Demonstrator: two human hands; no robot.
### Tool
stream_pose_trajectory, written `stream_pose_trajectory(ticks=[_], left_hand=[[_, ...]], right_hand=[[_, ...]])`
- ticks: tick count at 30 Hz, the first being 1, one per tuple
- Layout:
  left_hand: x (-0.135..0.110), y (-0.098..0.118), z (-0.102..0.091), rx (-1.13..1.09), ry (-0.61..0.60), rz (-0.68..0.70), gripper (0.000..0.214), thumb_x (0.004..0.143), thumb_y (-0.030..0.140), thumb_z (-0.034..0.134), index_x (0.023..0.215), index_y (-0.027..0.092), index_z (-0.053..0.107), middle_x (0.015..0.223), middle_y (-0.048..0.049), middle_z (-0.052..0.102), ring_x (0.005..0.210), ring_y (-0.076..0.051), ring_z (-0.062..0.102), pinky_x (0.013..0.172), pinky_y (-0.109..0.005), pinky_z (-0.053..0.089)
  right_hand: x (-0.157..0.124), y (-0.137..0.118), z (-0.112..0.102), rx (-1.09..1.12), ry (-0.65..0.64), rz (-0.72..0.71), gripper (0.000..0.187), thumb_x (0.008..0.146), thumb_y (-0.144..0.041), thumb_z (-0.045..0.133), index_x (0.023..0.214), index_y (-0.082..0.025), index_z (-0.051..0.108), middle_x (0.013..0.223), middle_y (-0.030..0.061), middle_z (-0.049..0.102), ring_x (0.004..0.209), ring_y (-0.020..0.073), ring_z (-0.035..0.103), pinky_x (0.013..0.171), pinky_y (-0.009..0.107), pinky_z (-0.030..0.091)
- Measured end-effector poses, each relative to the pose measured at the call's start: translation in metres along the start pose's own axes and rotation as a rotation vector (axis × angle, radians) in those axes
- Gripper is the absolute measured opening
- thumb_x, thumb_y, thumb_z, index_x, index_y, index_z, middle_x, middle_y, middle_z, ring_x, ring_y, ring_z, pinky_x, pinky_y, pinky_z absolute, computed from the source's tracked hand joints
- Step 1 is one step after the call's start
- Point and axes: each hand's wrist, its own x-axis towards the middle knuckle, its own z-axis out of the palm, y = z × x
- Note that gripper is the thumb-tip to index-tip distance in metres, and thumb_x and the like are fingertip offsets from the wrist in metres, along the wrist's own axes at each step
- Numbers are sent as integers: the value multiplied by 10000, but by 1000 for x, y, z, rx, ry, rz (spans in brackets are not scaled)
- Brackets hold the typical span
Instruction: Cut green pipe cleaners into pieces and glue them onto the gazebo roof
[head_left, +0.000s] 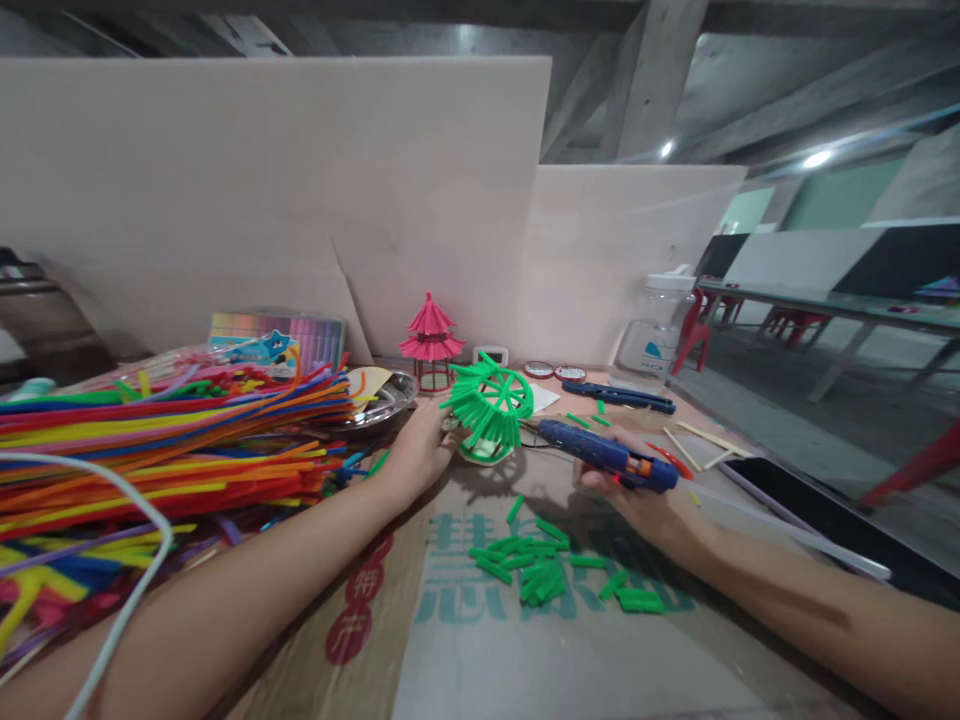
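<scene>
My left hand (429, 440) grips a small green pavilion model (491, 410) by its left side, tilted so its round spoked top faces right. Short green pipe cleaner pieces cover part of its roof. In my right hand (611, 490) is a blue hot glue gun (611, 455), its nozzle at the model's right edge; whether they touch I cannot tell. A clear glue stick (787, 530) sticks out of the gun's back. Below both hands, a pile of cut green pipe cleaner pieces (536, 570) lies on the cardboard (487, 670).
Bundles of coloured pipe cleaners (172, 430) and a white cable (142, 490) fill the left side. A pink pavilion model (431, 345) stands at the back. Blue-handled pliers or cutters (622, 395), a clear water bottle (652, 335) and a dark phone-like slab (825, 520) are on the right.
</scene>
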Motion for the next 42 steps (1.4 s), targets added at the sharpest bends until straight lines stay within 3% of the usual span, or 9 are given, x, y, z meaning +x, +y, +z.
stream_pose_trajectory(ticks=[3,11,20,42], left_hand=[[1,1,-1,47,-48,19,309,797,95,503,1060,185,638,1169,-88,633,1159,-238,525,1037,-450,398],[-2,-3,1,80,-18,16,281,793,104,519,1050,167,615,1163,-109,624,1151,-262,520,1033,-475,390],[-2,0,-1,84,-23,13,275,803,133,505,1056,165,608,1133,-104,627,1166,-260,510,1050,-460,376],[-2,-3,0,72,-20,29,254,800,121,527,1024,179,634,1148,-94,635,1148,-253,524,1043,-443,384]], right_hand=[[1,0,0,-29,44,-17,284,796,-503,624,809,-238,523,657,-15,584,580,167,546,523,281,451],[0,5,1,-28,32,-14,256,820,-472,613,867,-249,497,677,-30,511,579,155,487,522,274,417],[3,-12,-2,-58,49,-15,305,819,-539,578,848,-242,514,674,-23,533,593,162,524,536,275,434],[2,4,3,-43,74,-24,295,814,-512,600,830,-226,528,661,-25,539,586,153,512,526,260,422]])
